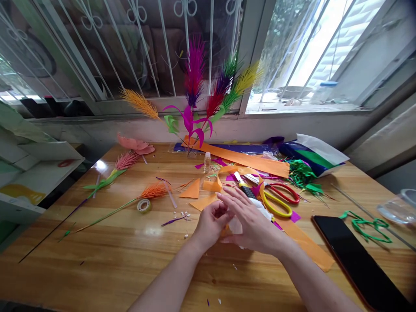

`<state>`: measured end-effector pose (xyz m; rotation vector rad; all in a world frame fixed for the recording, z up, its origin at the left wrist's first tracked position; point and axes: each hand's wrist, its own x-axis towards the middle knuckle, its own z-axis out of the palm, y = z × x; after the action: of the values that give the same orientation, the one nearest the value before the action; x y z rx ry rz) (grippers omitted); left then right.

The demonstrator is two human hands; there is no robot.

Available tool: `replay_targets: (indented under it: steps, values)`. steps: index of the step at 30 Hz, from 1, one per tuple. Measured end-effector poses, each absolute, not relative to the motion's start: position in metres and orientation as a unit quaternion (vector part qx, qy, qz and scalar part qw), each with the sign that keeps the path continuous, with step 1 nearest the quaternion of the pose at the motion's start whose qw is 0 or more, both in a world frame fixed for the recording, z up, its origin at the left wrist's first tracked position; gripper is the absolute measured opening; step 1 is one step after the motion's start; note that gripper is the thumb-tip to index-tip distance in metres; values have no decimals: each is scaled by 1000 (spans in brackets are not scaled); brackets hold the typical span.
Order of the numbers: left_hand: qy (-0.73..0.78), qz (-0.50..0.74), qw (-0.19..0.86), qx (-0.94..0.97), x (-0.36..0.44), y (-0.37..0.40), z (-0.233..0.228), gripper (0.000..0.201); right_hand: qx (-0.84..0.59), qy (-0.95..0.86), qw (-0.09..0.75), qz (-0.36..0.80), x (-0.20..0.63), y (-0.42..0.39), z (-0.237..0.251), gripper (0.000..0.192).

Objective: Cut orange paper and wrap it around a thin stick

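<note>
My left hand (212, 222) is closed, its fingers curled and pinched near the right hand. Whatever it holds is hidden. My right hand (255, 223) reaches over it with fingers stretched out and held close together, the fingertips at the left hand. Between the palms shows a pale, whitish thing (235, 226), too covered to name. Just beyond the hands lie strips of orange crepe paper (202, 202), scissors with yellow handles (276, 207) and scissors with red handles (286, 193). A small clear bottle (207, 162) stands farther back.
Orange and pink artificial stems (154, 190) lie left, beside a tape roll (144, 206). A vase (191, 151) of colourful paper plumes stands by the window. A phone (354, 255), green twisted cord (367, 225) and a clear cup (398, 208) lie right. Paper scraps litter the wooden table (123, 268).
</note>
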<state>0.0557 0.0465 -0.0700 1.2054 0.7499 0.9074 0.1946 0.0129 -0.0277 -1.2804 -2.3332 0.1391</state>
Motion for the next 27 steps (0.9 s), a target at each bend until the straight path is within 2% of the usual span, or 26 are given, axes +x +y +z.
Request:
replay_targets:
  steps: [2, 7, 9, 14, 16, 19, 22, 25, 27]
  values:
    - [333, 411, 652, 544, 54, 48, -70, 25, -492, -837, 233, 55, 193, 15, -37, 68]
    - [387, 434, 594, 556, 49, 50, -74, 32, -531, -819, 210, 60, 202, 21, -47, 19]
    - [404, 418, 524, 622, 47, 47, -73, 32, -524, -824, 200, 76, 202, 21, -44, 17]
    - [413, 319, 243, 818, 44, 43, -67, 27, -513, -828, 199, 107, 199, 17, -37, 16]
    - [395, 298, 199, 846, 44, 44, -66, 27, -522, -822, 182, 135, 199, 15, -36, 18]
    - [359, 294, 257, 848, 42, 45, -65, 31, -529, -811, 157, 193, 202, 12, -33, 21]
    - [348, 312, 428, 774, 42, 44, -65, 32, -524, -803, 160, 234, 203, 11, -31, 29]
    - [307, 330, 623, 639, 45, 40, -65, 32, -503, -796, 202, 271, 200, 11, -32, 31]
    - [275, 352, 717, 535, 49, 38, -65, 32, -492, -787, 244, 282, 194, 12, -36, 32]
